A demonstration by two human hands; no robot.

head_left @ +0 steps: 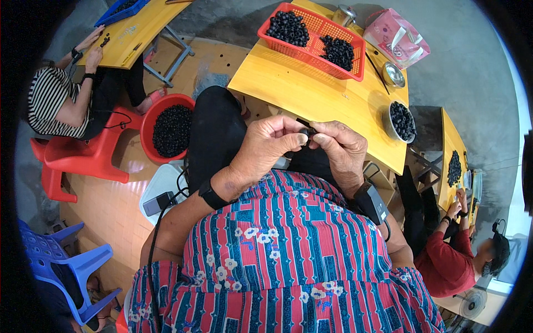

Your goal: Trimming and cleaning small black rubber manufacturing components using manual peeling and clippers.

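Note:
In front of my belly, both hands meet over a small black part, too small and covered by fingers to make out fully. My left hand pinches it between thumb and forefinger. From the other side, the thumb and forefinger of my right hand close on it too. Just beyond the hands lies the edge of a yellow table. On it, a red plastic basket with two compartments holds heaps of small black ring-like parts. A metal bowl of similar parts stands at the table's right edge.
A small metal dish, a dark thin stick and a pink bag are on the table's far right. A red tub of black parts stands left on the floor. Co-workers sit at tables left and right.

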